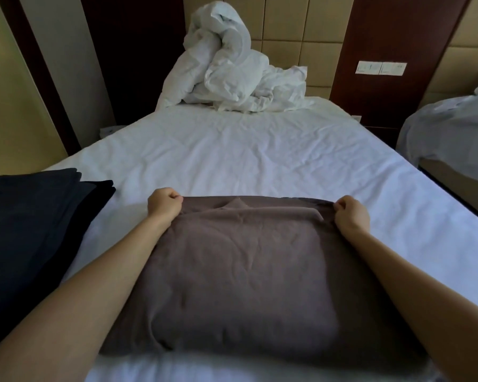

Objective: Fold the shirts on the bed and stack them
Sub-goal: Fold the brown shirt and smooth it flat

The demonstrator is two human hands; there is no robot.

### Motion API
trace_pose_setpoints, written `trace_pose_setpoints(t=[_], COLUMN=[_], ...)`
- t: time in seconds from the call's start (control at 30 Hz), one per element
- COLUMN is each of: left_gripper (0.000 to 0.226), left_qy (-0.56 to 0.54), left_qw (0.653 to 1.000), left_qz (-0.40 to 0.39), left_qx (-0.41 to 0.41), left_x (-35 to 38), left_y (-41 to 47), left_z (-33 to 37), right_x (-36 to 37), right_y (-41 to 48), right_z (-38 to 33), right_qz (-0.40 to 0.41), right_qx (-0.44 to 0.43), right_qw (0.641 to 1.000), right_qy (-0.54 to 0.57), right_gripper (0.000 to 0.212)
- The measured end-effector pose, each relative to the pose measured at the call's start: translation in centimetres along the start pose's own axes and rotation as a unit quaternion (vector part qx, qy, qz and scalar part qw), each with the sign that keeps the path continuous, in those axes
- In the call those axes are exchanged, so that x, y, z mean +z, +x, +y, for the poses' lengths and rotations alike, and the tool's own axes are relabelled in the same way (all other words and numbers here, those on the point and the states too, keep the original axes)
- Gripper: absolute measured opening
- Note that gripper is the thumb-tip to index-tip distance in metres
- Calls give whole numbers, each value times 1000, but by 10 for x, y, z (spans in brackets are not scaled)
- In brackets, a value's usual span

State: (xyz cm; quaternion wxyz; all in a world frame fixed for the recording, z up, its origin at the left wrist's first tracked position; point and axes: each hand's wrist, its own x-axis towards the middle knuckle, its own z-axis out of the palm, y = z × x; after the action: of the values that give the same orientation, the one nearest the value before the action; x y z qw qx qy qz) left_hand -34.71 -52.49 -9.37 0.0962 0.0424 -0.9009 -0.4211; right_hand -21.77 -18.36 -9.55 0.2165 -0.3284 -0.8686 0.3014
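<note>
Clock directions are read with 12 at the head of the bed and 6 at the wearer.

1. Bed (pixel 246 150): white fitted sheet, lightly creased, running from 6 to 12.
2. Brown shirt (pixel 246 271): lies on the sheet at 6, between the two forearms. It is folded to a broad rectangle and its surface is softly rumpled. The far edge is a doubled fold running from about 11 to 1. The near edge is blurred.
3. Left hand (pixel 163 204): at 11 of the shirt, on the far left corner. The fingers are curled into a fist that grips the cloth, knuckles up. The forearm is bare and stretches straight back toward 7.
4. Right hand (pixel 351 213): at 1 of the shirt, on the far right corner. The fingers are curled and pinch the folded edge, back of the hand up. The forearm is bare and runs back toward 5.
   The hands are well apart, one at each end of the far edge.
5. Dark folded stack (pixel 33 216): navy and black garments in layers at 9, just beside the left forearm. It is apart from the brown shirt.
6. White duvet (pixel 232 73): crumpled into a heap at 12, against the padded tan headboard (pixel 295 28).
7. Wall switch plate (pixel 381 68): white, on the dark wood panel at 1.
8. Second bed (pixel 453 128): pale bedding at 2 to 3, partly in frame.
</note>
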Motion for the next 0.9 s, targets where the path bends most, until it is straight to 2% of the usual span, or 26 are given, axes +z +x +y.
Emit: trace_pose_setpoints(t=[0.1, 0.17, 0.27, 0.33, 0.4, 0.47, 0.53, 0.57, 0.67, 0.83, 0.9], left_gripper=[12, 10, 16, 24, 23, 28, 32, 27, 12, 12, 14], left_qy=[17, 8, 14, 44, 52, 72, 115, 128, 100, 50, 91], left_qw=[998, 996, 997, 996, 994, 988, 977, 974, 980, 988, 988], left_qz=[-52, -79, -63, -54, -68, -120, -167, -174, -144, 3, -7], left_qx=[25, 30, 44, 58, 68, 67, 61, 68, 97, 146, 121], left_x=[3, 1, -6, -12, -19, -30, -38, -40, -46, -44, -31], left_y=[-1, -4, -5, -10, -19, -34, -47, -52, -54, -24, -16], left_z=[-1, 2, 1, -1, 0, 4, 5, 4, 10, 47, 58], right_x=[3, 2, -7, -14, -20, -25, -28, -28, -26, -28, -25], right_y=[2, 3, -4, -13, -24, -31, -35, -37, -39, -19, -8], right_z=[0, -1, -5, -8, -8, -6, -6, -7, -16, -41, -48], right_qz=[-15, -22, -1, 5, -52, -119, -139, -130, -83, 5, 16], right_qx=[1, 2, -35, -93, -144, -154, -148, -148, -154, -135, -126], right_qw=[1000, 1000, 999, 994, 981, 969, 970, 973, 979, 986, 985], right_qy=[0, 18, -2, -53, -117, -151, -132, -122, -106, -98, -118], right_gripper=[11, 20, 31, 28, 28, 28, 19, 16, 14, 23, 25])
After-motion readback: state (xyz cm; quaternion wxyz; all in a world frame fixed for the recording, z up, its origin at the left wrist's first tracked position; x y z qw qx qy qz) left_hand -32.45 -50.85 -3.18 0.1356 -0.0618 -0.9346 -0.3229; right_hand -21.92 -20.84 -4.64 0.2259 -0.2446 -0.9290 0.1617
